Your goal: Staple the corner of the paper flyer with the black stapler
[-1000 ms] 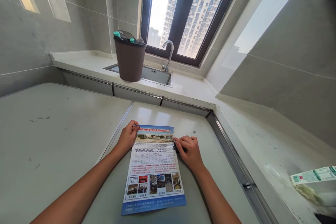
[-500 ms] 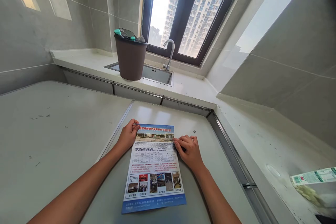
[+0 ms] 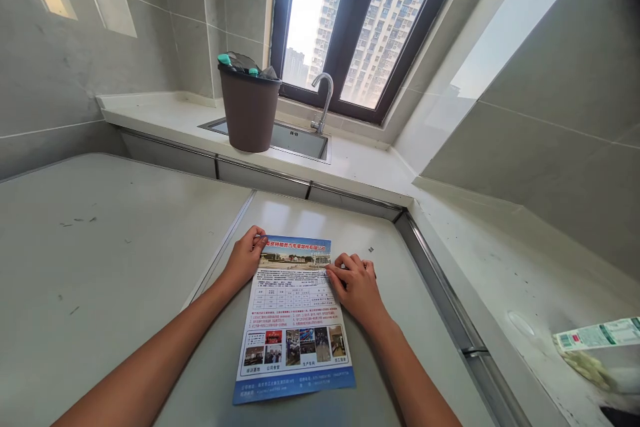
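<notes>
My right hand (image 3: pixel 354 285) has just edged farther onto the flyer (image 3: pixel 296 315), its grip hidden; my left hand (image 3: pixel 245 257) pinches the top-left corner, so both sides seem steadied

The left forearm (image 3: pixel 165 340), bare, enters at the bottom edge and slants up to the right. The left wrist (image 3: pixel 226 285) runs almost straight into the left hand (image 3: pixel 244 257), whose fingers are bent and bunched together, thumb close against them in a pinch. The right forearm (image 3: pixel 407 363), also bare, rises more steeply, leaning up to the left. The right wrist (image 3: pixel 379 321) leads to the right hand (image 3: pixel 357 287), back upward, knuckles raised and fingers curled, forefinger and thumb pointing left. Its palm is hidden. The hands are apart, the left slightly higher.
</notes>
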A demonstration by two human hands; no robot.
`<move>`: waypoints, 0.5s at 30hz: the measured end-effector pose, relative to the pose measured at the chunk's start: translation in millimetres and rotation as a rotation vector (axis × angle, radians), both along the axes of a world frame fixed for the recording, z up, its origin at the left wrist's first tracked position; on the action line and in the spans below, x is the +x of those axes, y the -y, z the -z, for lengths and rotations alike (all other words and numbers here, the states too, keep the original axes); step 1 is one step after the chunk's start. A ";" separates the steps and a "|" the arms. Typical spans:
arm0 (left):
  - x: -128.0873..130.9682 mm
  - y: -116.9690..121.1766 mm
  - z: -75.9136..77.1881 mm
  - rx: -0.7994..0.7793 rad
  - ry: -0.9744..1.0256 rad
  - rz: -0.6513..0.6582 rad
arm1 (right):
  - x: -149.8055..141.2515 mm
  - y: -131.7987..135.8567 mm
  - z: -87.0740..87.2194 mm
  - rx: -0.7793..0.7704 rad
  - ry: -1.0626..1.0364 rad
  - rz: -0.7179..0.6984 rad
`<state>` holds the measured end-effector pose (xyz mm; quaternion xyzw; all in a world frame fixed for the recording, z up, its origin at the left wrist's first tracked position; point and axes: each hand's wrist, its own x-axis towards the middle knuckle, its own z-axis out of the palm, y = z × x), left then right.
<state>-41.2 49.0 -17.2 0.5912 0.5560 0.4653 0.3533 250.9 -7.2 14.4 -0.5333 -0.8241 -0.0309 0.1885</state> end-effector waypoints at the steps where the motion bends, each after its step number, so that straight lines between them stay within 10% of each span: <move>1: 0.0 0.3 -0.2 -0.001 0.007 0.003 | -2.0 0.4 0.8 0.006 0.009 0.000; 15: -2.2 -2.6 2.5 -0.022 -0.020 0.036 | 27.6 1.0 0.9 -0.032 -0.183 -0.076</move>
